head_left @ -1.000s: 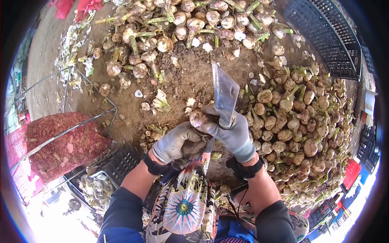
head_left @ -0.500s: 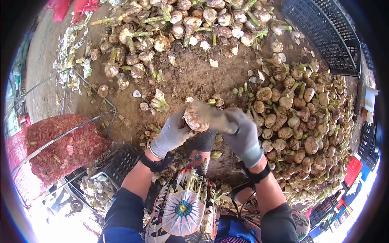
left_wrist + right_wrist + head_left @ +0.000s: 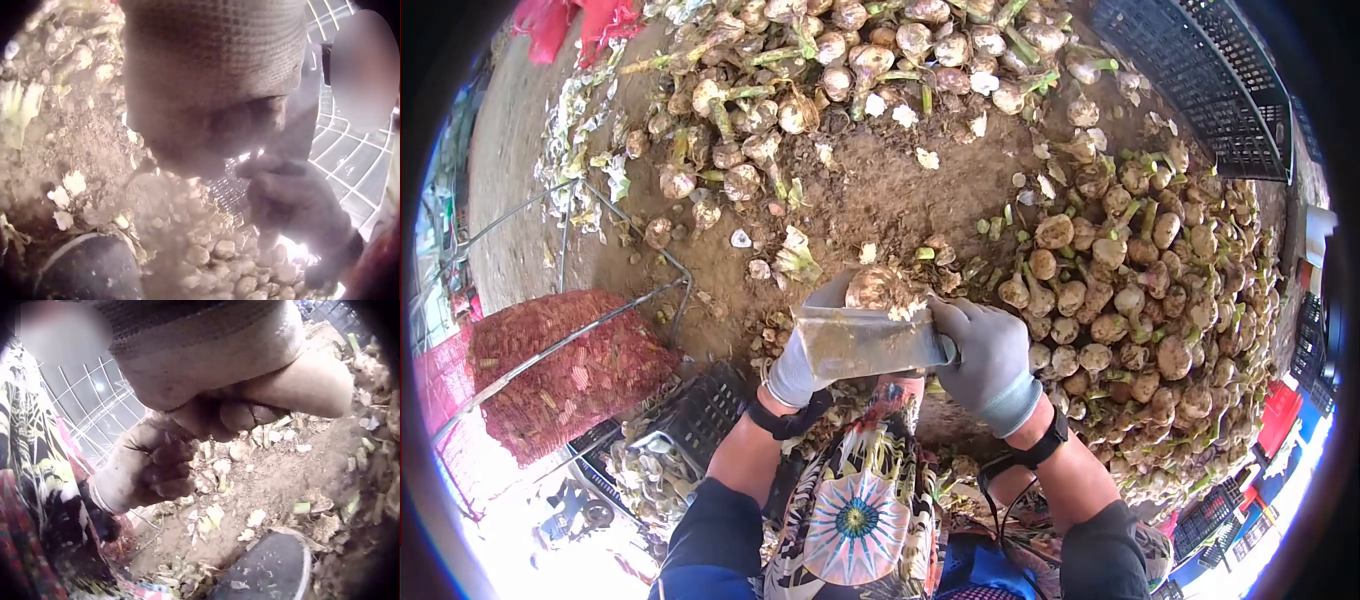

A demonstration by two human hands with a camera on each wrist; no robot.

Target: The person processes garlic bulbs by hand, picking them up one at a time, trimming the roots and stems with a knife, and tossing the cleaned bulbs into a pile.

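Both hands wear grey work gloves. In the head view my left hand (image 3: 793,368) grips a garlic bulb (image 3: 882,288) with dirty, ragged outer skin. My right hand (image 3: 990,362) is wrapped round the handle of a broad-bladed knife (image 3: 865,345). Its wide blade points left, just below the bulb, and covers much of the left hand. The left wrist view has the left glove (image 3: 212,81) large at the top and the right hand (image 3: 294,197) beyond it. Curled left fingers (image 3: 165,469) show in the right wrist view; the bulb is hidden there.
A large heap of trimmed garlic bulbs (image 3: 1140,330) lies on the right. Untrimmed garlic with stalks (image 3: 870,60) spreads across the far ground. A red mesh sack (image 3: 570,370) and a metal frame (image 3: 560,350) stand left. A black crate (image 3: 1200,90) is at far right.
The knife has swung from pointing up to lying leftward across the front of the left hand. The bulb stays in the left hand, and the right hand has shifted slightly right and down.
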